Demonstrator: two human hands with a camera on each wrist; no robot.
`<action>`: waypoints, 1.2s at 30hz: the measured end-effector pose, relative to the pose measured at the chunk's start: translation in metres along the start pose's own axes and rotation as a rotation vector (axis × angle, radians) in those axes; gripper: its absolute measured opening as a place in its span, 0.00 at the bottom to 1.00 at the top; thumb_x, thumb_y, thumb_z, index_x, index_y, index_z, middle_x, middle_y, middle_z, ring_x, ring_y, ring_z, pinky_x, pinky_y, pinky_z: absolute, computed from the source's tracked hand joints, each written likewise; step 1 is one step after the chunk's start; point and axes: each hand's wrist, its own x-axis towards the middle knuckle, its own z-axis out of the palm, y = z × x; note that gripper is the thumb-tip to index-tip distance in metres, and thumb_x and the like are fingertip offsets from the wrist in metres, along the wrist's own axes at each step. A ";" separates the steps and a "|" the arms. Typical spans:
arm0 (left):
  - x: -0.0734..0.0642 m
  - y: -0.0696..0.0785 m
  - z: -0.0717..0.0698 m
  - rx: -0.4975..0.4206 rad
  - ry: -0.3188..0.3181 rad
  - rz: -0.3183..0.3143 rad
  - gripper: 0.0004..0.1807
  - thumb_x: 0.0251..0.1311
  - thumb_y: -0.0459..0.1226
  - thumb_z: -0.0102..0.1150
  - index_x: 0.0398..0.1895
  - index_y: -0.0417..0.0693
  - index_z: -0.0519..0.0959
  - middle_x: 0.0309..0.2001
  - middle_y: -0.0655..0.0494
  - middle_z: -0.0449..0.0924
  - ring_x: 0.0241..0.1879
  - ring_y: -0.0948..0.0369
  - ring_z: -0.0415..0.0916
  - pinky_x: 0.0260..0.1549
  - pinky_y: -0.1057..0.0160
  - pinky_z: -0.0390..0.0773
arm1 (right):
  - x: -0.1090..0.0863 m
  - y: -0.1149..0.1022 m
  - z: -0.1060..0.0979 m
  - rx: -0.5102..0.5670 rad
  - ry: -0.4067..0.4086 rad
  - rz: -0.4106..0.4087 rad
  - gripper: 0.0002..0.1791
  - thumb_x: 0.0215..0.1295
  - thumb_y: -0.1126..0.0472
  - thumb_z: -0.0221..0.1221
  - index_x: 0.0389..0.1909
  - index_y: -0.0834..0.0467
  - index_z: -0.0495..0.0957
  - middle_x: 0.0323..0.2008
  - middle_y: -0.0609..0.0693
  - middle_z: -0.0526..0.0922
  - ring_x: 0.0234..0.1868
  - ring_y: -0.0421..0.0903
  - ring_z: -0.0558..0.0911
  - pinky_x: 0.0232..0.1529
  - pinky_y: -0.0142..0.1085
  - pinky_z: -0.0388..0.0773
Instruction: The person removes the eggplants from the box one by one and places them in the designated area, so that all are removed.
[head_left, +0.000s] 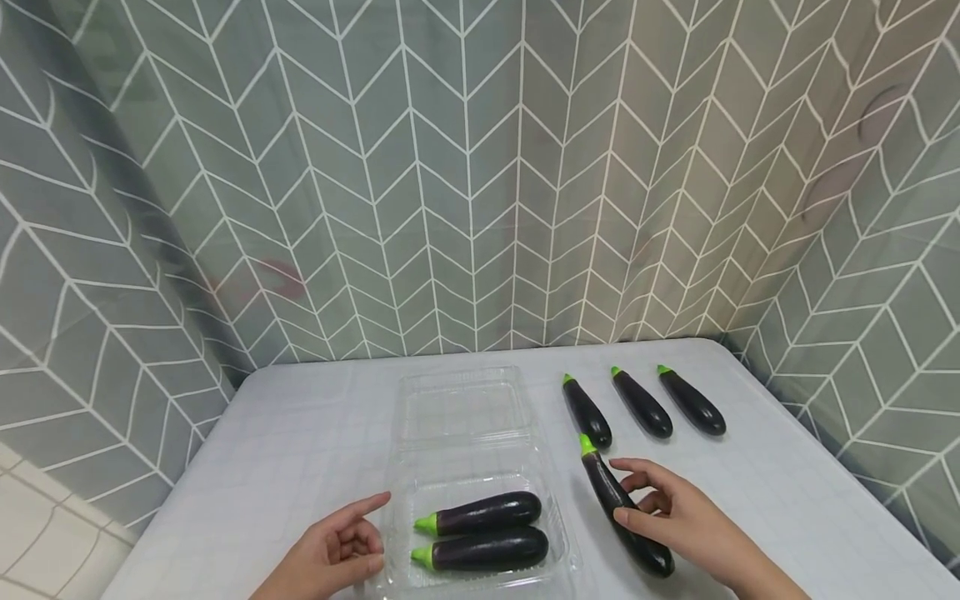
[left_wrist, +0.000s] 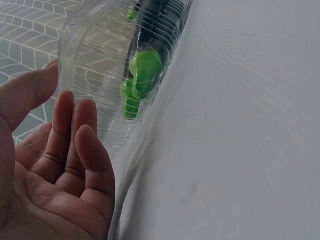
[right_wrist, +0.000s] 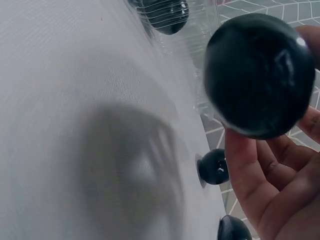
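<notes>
While hung on the far, left and right sides with grey-green fabric (head_left: 465, 167) patterned in white chevron lines, looks like a small curtained nook. Shows at the near left a paler lined patch (head_left: 45, 533), tile or cloth hard to tell. Enclosed within, a broad bench (head_left: 315, 433) with rounded far corners, spread with white cloth.

Set near the middle, a thin, clear plastic hinged box (head_left: 558, 517), ribbed along the walls and opened out, lid (head_left: 461, 408) to the far side, tray to the near side.

Just beside the tray's left edge, left hand (head_left: 330, 550) with fingers loose and nothing visibly held; cannot tell about contact with the plastic. To the right of the box, right hand (head_left: 678, 521) gripping a glossy, dark-purple, club-shaped eggplant (head_left: 609, 493), stem end far, apparently lifted, judging by the shadow on the cloth.

Already in the tray, side by side, a far eggplant (head_left: 491, 513) and a near eggplant (head_left: 491, 550), stem ends left. At the far right of the bench, three loose eggplants (head_left: 642, 404), stem ends far.

Seems to be the carrying step of packing, with two of six placed. Likely calls next for moving left over the tray wall, turning the bright-green cap (head_left: 587, 445) leftward to match, and lowering gently beside the pair.
</notes>
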 end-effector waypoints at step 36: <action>0.001 0.003 0.002 0.033 0.055 -0.066 0.43 0.73 0.33 0.64 0.81 0.27 0.53 0.44 0.50 0.82 0.40 0.66 0.80 0.41 0.70 0.81 | -0.004 0.004 -0.007 -0.121 -0.080 0.019 0.45 0.66 0.56 0.72 0.80 0.56 0.60 0.50 0.56 0.77 0.42 0.39 0.79 0.38 0.35 0.79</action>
